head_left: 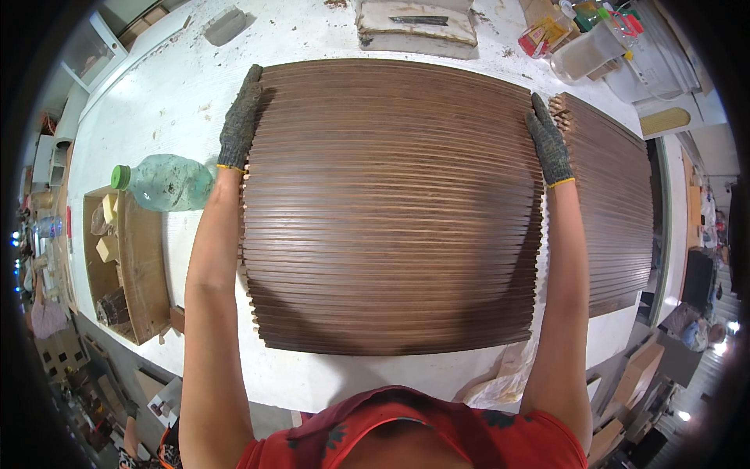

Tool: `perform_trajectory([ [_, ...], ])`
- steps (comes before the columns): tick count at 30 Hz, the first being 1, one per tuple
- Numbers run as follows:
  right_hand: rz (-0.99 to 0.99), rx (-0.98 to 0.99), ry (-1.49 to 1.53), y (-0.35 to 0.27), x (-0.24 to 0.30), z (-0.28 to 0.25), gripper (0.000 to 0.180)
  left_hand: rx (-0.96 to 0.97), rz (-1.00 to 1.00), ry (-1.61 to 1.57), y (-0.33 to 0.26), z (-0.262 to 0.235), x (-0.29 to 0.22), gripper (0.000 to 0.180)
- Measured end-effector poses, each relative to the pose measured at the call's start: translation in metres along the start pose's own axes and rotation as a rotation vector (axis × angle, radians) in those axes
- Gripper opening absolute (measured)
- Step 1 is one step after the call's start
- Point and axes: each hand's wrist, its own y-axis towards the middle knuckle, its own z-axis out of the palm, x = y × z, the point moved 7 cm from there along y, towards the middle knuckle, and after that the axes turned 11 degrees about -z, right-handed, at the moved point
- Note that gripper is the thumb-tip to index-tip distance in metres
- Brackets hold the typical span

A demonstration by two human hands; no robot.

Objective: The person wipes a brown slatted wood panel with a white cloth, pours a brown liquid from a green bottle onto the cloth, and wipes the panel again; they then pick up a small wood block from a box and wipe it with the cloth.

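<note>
A broad row of long dark-brown wooden slats (391, 211) lies side by side on the white table in front of me. My left hand (239, 121), in a dark grey knit glove with a yellow cuff, rests against the left ends of the far slats, fingers stretched out. At the opposite ends, my right hand (550, 142) wears a matching glove and lies along the slat edge with its fingers extended. Neither hand is wrapped round a slat. Just right of that hand is a second batch of brown slats (609, 211).
Left of my forearm a greenish plastic bottle (168, 184) lies on its side by a cardboard box (144, 266) of scraps. A whitish block (418, 31) sits at the far edge. Containers, including a clear jug (586, 53), stand far right. Crumpled plastic (500, 387) lies near me.
</note>
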Motion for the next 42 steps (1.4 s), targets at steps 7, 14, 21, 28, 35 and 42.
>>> perform_trajectory([
  [7,-0.06,-0.026,-0.003,0.001,0.0,-0.005,0.056,-0.103,-0.045,0.107,-0.008,0.008,-0.014,0.058],
  [14,-0.41,0.056,-1.024,-0.019,0.113,0.032,0.063,-0.28,0.4,0.954,-0.016,0.028,-0.068,0.064],
  [21,-0.344,0.209,-0.918,-0.004,0.117,0.073,0.067,0.021,0.541,1.55,-0.011,0.088,-0.074,0.038],
  [28,-0.306,0.228,-0.911,0.029,0.108,0.072,0.072,0.0,0.564,1.589,0.019,0.093,-0.073,0.037],
  [35,-0.265,0.183,-0.916,0.048,0.102,0.074,0.073,-0.05,0.422,1.506,0.05,0.084,-0.052,0.056],
  [42,-0.575,0.031,-0.714,-0.078,0.188,0.065,0.058,-0.032,0.859,0.888,-0.084,0.076,-0.122,0.049],
])
